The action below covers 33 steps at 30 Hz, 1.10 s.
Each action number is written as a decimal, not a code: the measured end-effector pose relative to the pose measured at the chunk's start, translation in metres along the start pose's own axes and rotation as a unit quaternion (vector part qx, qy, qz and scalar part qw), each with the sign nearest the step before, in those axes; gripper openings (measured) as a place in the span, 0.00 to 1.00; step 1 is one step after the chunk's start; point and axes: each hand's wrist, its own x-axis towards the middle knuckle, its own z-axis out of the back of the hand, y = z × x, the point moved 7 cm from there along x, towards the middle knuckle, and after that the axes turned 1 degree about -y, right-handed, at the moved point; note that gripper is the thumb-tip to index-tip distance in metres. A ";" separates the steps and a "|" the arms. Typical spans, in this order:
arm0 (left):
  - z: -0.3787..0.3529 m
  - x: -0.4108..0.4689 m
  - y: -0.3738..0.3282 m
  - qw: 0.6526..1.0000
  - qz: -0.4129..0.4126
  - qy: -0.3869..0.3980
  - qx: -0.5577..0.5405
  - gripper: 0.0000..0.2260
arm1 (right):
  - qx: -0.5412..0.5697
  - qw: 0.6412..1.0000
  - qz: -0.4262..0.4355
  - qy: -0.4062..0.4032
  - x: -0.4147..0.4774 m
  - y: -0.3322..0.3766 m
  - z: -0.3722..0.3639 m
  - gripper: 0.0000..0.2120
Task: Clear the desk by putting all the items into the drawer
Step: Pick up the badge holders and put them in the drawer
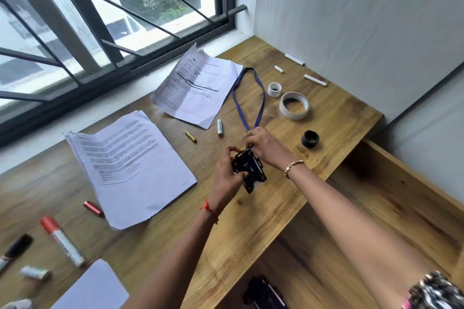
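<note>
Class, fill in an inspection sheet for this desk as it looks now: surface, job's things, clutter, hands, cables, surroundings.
Surface: wooden desk, items scattered.
Job's things: badge holder on blue lanyard; papers; batteries; tape rolls; markers; chalk; drawer open, black item inside.
Clutter: nothing seen.
Hands: left hand grips the badge holder; right hand pinches its top at the lanyard.
Cables: nothing seen.
Surroundings: barred window, white wall.

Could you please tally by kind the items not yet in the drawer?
Papers: 3
Batteries: 3
Markers: 2
Tape rolls: 3
Chalk sticks: 3
Lanyard with badge holder: 1
Blurred pale things: 2
Total: 17
</note>
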 end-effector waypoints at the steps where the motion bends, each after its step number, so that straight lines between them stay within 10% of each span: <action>1: 0.007 0.002 -0.003 0.999 -0.003 0.000 -0.039 0.22 | 0.052 0.998 -0.017 -0.015 0.000 0.000 0.006 0.08; 11: 0.082 0.009 -0.050 0.967 -0.026 -0.051 -0.248 0.21 | 0.519 0.847 -0.116 0.016 -0.015 0.027 0.026 0.13; 25: 0.109 -0.006 -0.091 0.964 -0.070 -0.135 -0.219 0.20 | 0.285 0.941 -0.028 0.178 -0.048 0.094 0.074 0.08; 33: 0.090 -0.031 -0.112 0.977 -0.118 -0.073 -0.158 0.23 | 0.244 0.968 0.042 0.043 -0.049 0.117 0.143 0.08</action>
